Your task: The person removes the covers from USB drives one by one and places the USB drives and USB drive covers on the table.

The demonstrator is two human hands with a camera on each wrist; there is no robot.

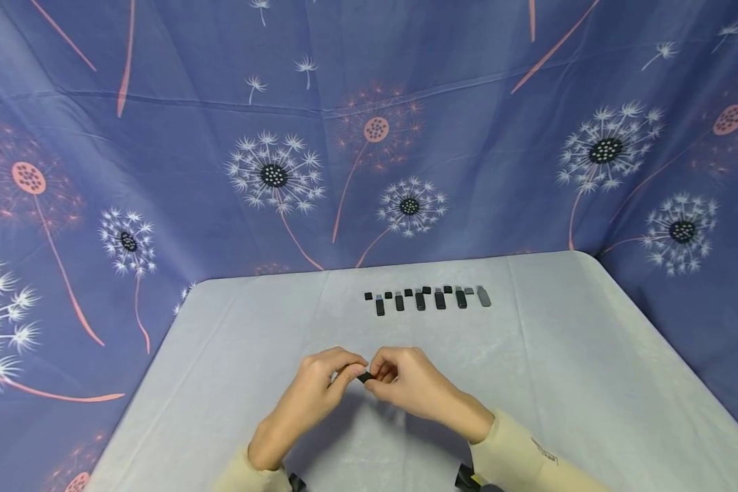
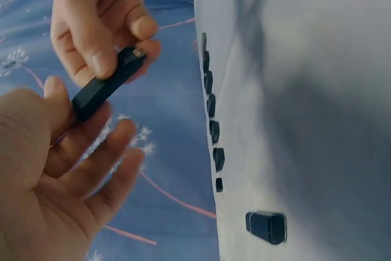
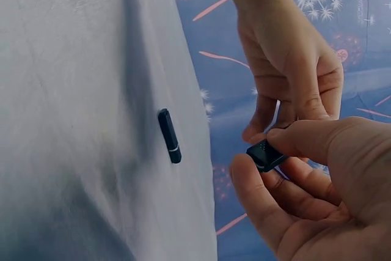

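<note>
Over the near middle of the table, both hands meet at one small black USB flash drive (image 1: 365, 376). My left hand (image 1: 320, 380) pinches one end between thumb and forefinger; its other fingers spread loosely in the left wrist view. With thumb and fingertips, my right hand (image 1: 413, 384) grips the opposite end. The drive (image 2: 104, 90) is tilted in the left wrist view, fingers covering parts of both ends. Another black flash drive (image 3: 170, 136), with a thin light band near one end, lies on the table below the hands and is hidden in the head view.
Toward the back of the white-covered table (image 1: 566, 355), several dark flash drives (image 1: 421, 301) stand in a row, small caps (image 1: 368, 296) beside their tops. A grey drive (image 1: 483, 296) ends the row at right. A blue dandelion-print cloth (image 1: 467, 137) hangs behind.
</note>
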